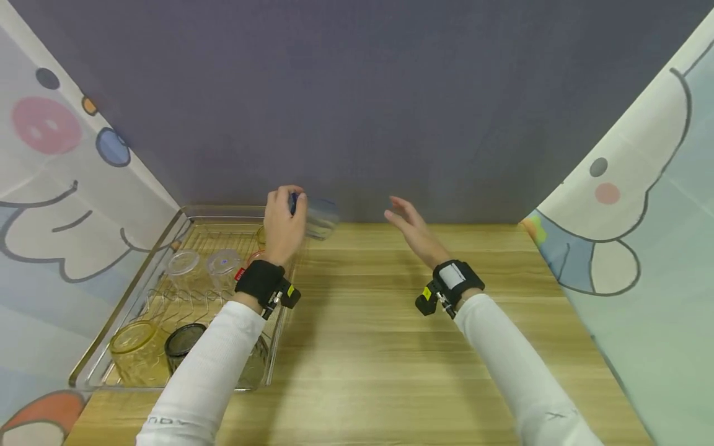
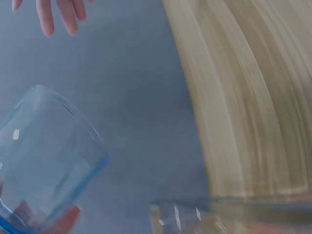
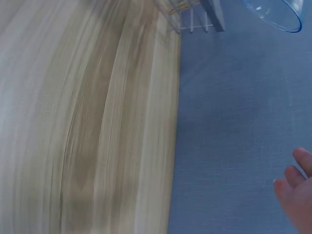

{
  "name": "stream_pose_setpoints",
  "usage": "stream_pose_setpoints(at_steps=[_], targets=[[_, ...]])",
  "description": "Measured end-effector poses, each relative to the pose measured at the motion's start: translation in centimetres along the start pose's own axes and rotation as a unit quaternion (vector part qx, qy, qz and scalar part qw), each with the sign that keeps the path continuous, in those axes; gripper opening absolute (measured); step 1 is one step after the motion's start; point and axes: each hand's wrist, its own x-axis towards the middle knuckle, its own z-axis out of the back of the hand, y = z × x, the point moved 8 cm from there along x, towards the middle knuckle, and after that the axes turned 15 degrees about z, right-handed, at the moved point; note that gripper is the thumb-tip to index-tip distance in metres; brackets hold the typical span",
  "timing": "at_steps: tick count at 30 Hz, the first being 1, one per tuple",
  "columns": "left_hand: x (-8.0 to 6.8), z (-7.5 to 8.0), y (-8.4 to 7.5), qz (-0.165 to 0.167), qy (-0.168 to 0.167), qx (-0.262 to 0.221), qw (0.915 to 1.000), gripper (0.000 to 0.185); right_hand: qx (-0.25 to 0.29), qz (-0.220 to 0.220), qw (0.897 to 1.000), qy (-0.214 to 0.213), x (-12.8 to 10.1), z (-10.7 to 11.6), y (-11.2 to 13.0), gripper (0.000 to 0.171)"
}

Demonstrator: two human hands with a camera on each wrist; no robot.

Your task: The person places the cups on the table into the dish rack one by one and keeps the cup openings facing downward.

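The left hand (image 1: 284, 226) is raised above the far right corner of a clear drying tray (image 1: 134, 291), its fingers curled round a pale blue drinking glass (image 1: 319, 217) held on its side in the air, the mouth pointing right toward the other hand. In the left wrist view the same glass (image 2: 44, 161) fills the lower left corner, see-through and empty, with fingertips showing red through its base. The right hand (image 1: 415, 232) hovers above the wooden surface (image 1: 390, 347), near the glass but not touching it, palm turned toward it and fingers loosely spread; it holds nothing. Its fingertips (image 2: 58, 14) show at the top of the left wrist view, and the rim of the glass (image 3: 273, 12) shows at the top right of the right wrist view.

The tray sits along the left edge of the surface and carries a wire rack. Standing in it are two clear glasses (image 1: 203, 266) side by side toward the back, and at the near end a yellow glass (image 1: 134, 350) next to a dark smoky glass (image 1: 183, 344). All look empty. A red tag (image 1: 241, 272) shows just beside the left wristband. A grey backdrop (image 1: 357, 105) rises behind the surface, with cartoon-printed cloth (image 1: 56, 204) on either side.
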Motion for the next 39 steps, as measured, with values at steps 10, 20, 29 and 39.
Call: stream_pose_setpoints(at_steps=[10, 20, 29, 39], targets=[[2.8, 2.7, 3.2, 0.041, -0.057, 0.031, 0.9971, 0.042, -0.061, -0.021, 0.997, 0.035, 1.4, -2.3, 0.5, 0.069], [3.8, 5.9, 4.9, 0.100, -0.116, 0.083, 0.9846, 0.042, -0.069, -0.025, 0.995, 0.070, 1.9, -5.9, 0.5, 0.071], [4.7, 6.6, 6.0, 0.116, -0.126, 0.099, 0.9802, 0.041, -0.076, 0.001, 0.992, 0.097, 2.0, -8.6, 0.6, 0.070], [5.0, 7.7, 7.6, 0.123, -0.148, 0.099, 0.9762, 0.047, -0.038, -0.010, 0.993, 0.109, 1.6, -10.9, 0.4, 0.068]])
